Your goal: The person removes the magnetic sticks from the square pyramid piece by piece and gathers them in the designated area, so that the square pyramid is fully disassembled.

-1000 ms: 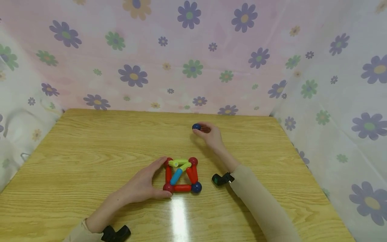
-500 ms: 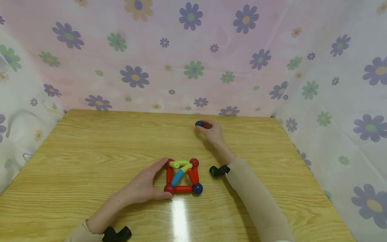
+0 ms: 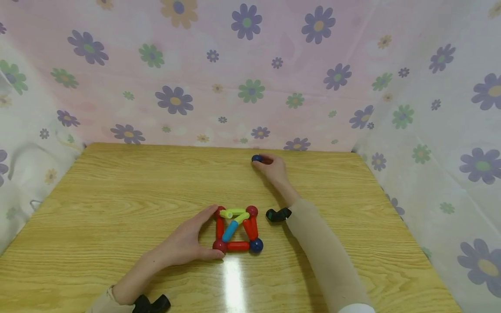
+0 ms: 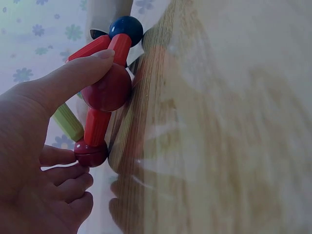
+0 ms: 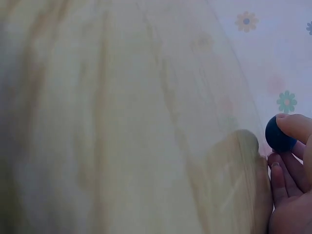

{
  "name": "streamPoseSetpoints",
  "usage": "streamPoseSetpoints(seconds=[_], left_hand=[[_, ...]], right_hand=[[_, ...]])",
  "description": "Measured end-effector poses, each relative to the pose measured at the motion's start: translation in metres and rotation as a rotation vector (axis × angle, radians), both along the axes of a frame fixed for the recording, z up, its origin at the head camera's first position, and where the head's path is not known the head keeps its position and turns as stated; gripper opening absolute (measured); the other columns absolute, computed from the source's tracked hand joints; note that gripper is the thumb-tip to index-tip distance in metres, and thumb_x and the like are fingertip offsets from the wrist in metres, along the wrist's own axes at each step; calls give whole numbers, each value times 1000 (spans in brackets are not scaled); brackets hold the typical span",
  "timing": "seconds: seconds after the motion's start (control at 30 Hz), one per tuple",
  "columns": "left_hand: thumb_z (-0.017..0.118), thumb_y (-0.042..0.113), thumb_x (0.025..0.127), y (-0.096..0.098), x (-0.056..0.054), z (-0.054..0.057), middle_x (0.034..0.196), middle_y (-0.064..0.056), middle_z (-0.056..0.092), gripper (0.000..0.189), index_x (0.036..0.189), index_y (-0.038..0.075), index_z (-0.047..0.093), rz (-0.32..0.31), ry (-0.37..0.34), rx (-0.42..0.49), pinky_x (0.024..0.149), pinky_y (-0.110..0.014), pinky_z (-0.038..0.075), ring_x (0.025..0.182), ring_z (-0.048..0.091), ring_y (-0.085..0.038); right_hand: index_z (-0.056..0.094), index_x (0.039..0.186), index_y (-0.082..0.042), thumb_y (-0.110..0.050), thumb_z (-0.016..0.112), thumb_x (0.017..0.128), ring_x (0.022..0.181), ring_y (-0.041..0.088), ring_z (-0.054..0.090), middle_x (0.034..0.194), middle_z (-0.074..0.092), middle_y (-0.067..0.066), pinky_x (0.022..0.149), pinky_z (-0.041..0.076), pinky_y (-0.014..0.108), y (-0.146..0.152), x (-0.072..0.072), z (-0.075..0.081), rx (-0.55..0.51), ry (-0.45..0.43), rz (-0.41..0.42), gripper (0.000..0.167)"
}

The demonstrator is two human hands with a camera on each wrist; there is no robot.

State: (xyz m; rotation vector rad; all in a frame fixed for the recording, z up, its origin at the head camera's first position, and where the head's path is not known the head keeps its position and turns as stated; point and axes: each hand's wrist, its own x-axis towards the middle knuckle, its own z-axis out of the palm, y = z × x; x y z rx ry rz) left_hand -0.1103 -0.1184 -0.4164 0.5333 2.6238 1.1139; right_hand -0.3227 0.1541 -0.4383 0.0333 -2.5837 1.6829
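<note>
My left hand (image 3: 182, 241) holds a frame built of magnetic sticks and balls by its left side, thumb at the near red ball (image 3: 220, 246) and a fingertip at the far red ball (image 3: 221, 211). Red sticks (image 3: 238, 246), yellow-green sticks and a light blue stick (image 3: 229, 231) join the corners; the near right corner is a dark blue ball (image 3: 256, 245). Toward the back of the table, my right hand (image 3: 275, 169) pinches a loose dark blue ball (image 3: 256, 158) between thumb and fingers. The right wrist view shows this blue ball (image 5: 280, 135) low over the tabletop.
The wooden table (image 3: 129, 187) ends at a pink flowered curtain (image 3: 219, 87) behind and flowered sheets at both sides. Black wrist cameras sit on both wrists, the right one (image 3: 278, 214) to the right of the frame.
My right hand has moved slightly toward the back edge with the blue ball, and its forearm has swung a little left. The left hand and the stick frame stay in place.
</note>
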Motion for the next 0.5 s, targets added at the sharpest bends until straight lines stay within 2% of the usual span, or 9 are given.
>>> streamPoseSetpoints(seconds=[0.5], left_hand=[[85, 60, 69, 1, 0, 2, 162, -4, 33, 115, 159, 18, 28, -2, 14, -4, 115, -58, 34, 147, 34, -34]], right_hand=[[64, 133, -5, -23, 74, 92, 117, 30, 62, 125, 66, 17, 101, 51, 40, -4, -2, -2, 31, 46, 16, 46]])
